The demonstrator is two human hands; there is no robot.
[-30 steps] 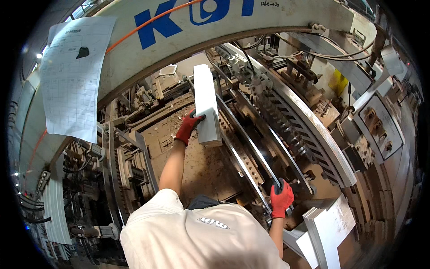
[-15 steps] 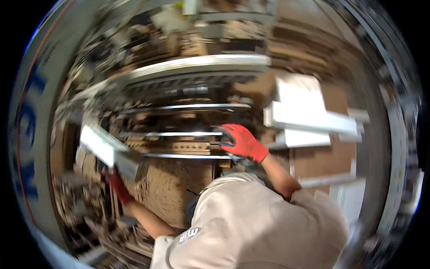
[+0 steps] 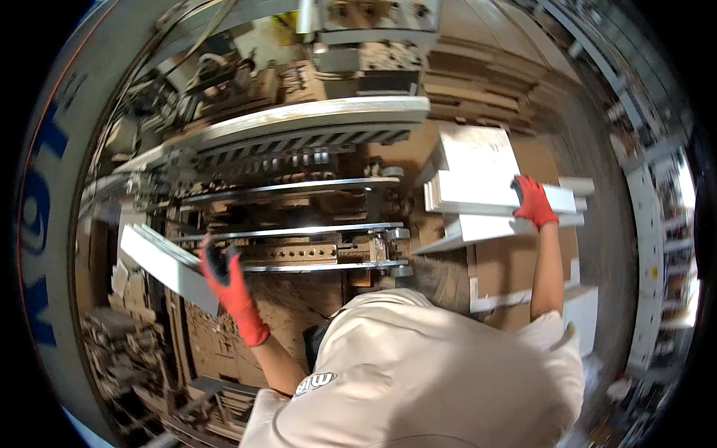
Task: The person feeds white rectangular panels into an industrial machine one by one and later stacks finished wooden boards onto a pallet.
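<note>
Left hand [image 3: 228,287] in red glove spread flat against white board stack [image 3: 160,265] left of machine rails [image 3: 299,231], right hand [image 3: 533,201] clasping edge of white flat-box pile [image 3: 478,179] right of rails

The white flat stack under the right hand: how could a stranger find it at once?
Start at the machine's long metal rails and look right. On the white flat stacks there, the right hand in a red glove rests on one stack, the only one being touched.

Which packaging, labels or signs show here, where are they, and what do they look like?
Machine lettering: left rim, large blue characters on a pale grey curved panel.
Flat white carton stack: right of the rails, rectangular, under the right hand.
White carton bundle: lower left, at the left hand.
</note>
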